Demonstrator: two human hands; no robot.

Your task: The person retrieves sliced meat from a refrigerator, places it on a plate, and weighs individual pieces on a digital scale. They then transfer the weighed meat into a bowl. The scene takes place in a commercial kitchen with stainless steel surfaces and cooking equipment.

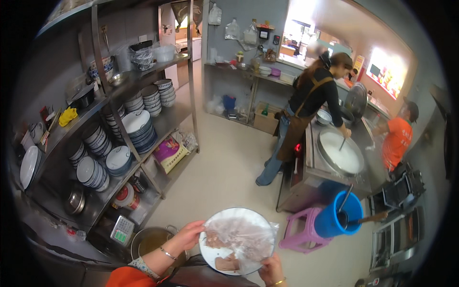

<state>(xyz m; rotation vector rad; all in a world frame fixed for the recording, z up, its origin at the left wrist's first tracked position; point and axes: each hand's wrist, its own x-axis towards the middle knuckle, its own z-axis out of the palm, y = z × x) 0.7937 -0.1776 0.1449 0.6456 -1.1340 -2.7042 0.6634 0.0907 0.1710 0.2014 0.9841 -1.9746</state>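
Between my two hands is a round white plate (209, 256) with a dark rim, held in front of my body. Brownish slices, which look like cooked meat (228, 262), lie on it. A clear plastic bag or film (247, 229) covers much of the food and reaches past the plate's right edge. My left hand (192, 235) grips the plate's left rim, thumb on top. At the lower right rim, my right hand (271, 269) holds the plate; some of its fingers are hidden beneath.
A metal shelf rack (172, 122) with stacked bowls and plates (140, 127) stands left. A large pot (143, 247) and a digital scale (122, 229) sit low, left of me. Right are a pink stool (297, 229), a blue bucket (322, 219) and a person (315, 93) stirring a wide pot (340, 154).
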